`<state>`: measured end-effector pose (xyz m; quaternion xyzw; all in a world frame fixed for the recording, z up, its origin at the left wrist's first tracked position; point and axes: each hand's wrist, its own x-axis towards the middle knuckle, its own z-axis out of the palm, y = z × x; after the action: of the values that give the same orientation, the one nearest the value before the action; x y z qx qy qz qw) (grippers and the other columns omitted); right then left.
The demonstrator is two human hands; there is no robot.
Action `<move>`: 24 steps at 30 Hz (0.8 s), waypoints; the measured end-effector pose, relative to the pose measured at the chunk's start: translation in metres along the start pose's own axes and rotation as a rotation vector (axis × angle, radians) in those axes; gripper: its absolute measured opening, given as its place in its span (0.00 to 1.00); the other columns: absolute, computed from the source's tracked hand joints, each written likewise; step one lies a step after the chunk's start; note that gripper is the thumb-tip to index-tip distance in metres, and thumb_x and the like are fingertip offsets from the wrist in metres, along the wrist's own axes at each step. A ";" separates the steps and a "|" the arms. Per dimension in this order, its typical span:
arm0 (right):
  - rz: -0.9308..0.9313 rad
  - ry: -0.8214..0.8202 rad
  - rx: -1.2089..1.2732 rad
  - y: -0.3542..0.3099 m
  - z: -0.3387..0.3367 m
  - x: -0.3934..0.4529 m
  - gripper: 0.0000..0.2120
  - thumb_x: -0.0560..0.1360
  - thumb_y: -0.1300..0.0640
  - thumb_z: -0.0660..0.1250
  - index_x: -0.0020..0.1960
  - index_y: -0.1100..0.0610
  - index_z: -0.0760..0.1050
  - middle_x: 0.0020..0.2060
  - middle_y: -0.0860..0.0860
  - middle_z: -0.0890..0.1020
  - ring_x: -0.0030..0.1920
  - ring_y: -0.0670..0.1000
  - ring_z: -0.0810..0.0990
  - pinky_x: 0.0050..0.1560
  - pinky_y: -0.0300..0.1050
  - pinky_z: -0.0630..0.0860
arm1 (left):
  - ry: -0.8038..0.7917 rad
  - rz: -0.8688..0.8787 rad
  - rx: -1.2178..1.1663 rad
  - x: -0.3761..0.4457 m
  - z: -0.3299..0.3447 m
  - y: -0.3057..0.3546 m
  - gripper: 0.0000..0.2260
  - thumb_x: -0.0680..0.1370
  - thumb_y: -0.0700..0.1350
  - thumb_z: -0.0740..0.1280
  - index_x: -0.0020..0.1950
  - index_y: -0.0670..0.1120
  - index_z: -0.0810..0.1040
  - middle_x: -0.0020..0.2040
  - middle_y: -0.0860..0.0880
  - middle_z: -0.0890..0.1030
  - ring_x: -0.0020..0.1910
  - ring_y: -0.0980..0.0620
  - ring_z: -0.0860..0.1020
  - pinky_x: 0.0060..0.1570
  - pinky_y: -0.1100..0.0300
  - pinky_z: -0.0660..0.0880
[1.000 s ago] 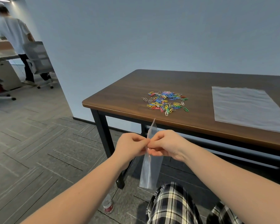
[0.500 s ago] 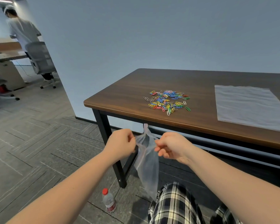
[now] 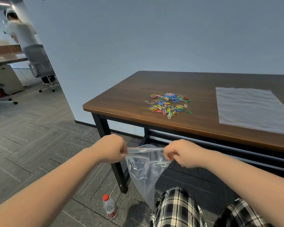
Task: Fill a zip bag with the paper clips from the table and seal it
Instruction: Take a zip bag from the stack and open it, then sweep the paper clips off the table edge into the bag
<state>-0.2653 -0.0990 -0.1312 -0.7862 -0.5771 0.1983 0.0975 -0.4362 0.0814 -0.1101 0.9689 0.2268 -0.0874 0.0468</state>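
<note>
Hands grip 1 clear plastic zip bag (image 3: 146, 174) below the table edge: my left hand (image 3: 112, 149) and right hand (image 3: 179, 153) each pinch 1 end of its mouth, fingers closed, pulled apart. I see the multicoloured paper clips (image 3: 168, 104) piled on the dark wooden table (image 3: 121, 99), well apart from the bag.
</note>
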 end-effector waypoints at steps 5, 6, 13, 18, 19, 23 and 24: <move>0.118 0.192 -0.091 -0.002 0.003 0.015 0.16 0.76 0.57 0.55 0.53 0.56 0.81 0.47 0.50 0.84 0.47 0.52 0.81 0.48 0.51 0.80 | 0.076 -0.080 0.103 0.015 -0.004 0.002 0.19 0.76 0.56 0.62 0.30 0.46 0.71 0.27 0.49 0.70 0.29 0.49 0.70 0.32 0.59 0.73; 0.159 0.206 -0.139 0.000 0.005 0.017 0.14 0.76 0.56 0.56 0.49 0.57 0.80 0.42 0.52 0.83 0.43 0.53 0.81 0.44 0.50 0.81 | 0.068 -0.069 0.155 0.016 -0.004 0.004 0.19 0.76 0.58 0.63 0.34 0.45 0.75 0.31 0.49 0.75 0.33 0.48 0.75 0.38 0.57 0.77; 0.380 -0.004 -0.096 0.009 0.013 0.034 0.19 0.72 0.67 0.60 0.60 0.55 0.73 0.47 0.55 0.79 0.36 0.54 0.80 0.30 0.43 0.74 | 0.016 -0.010 0.064 0.025 0.013 0.024 0.30 0.75 0.36 0.62 0.76 0.50 0.62 0.60 0.44 0.80 0.56 0.46 0.79 0.51 0.56 0.77; 0.426 -0.046 0.409 0.002 0.004 0.036 0.39 0.74 0.72 0.55 0.76 0.41 0.48 0.66 0.58 0.71 0.47 0.56 0.81 0.47 0.51 0.83 | -0.062 -0.114 -0.324 0.035 0.018 0.035 0.39 0.69 0.37 0.70 0.78 0.45 0.57 0.60 0.42 0.81 0.46 0.49 0.81 0.42 0.59 0.77; 0.459 -0.003 0.466 0.004 0.003 0.037 0.36 0.75 0.70 0.56 0.75 0.43 0.52 0.65 0.57 0.71 0.47 0.55 0.80 0.47 0.51 0.83 | -0.067 -0.144 -0.362 0.038 0.018 0.035 0.39 0.68 0.38 0.70 0.77 0.44 0.58 0.58 0.42 0.82 0.47 0.49 0.82 0.43 0.59 0.77; 0.502 0.182 0.314 0.012 0.010 0.043 0.23 0.77 0.57 0.59 0.72 0.48 0.65 0.62 0.53 0.77 0.40 0.54 0.85 0.44 0.48 0.83 | -0.033 -0.221 -0.484 0.044 0.015 0.035 0.32 0.66 0.38 0.69 0.70 0.38 0.68 0.45 0.42 0.86 0.46 0.46 0.85 0.51 0.51 0.82; 0.501 0.197 0.277 0.012 0.014 0.043 0.22 0.78 0.52 0.59 0.72 0.48 0.65 0.59 0.52 0.80 0.38 0.53 0.85 0.43 0.48 0.83 | -0.025 -0.238 -0.513 0.045 0.015 0.034 0.32 0.66 0.37 0.68 0.71 0.38 0.67 0.44 0.42 0.86 0.45 0.46 0.85 0.51 0.51 0.82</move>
<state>-0.2496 -0.0628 -0.1568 -0.8988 -0.3204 0.2159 0.2071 -0.3832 0.0681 -0.1320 0.8908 0.3530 -0.0438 0.2828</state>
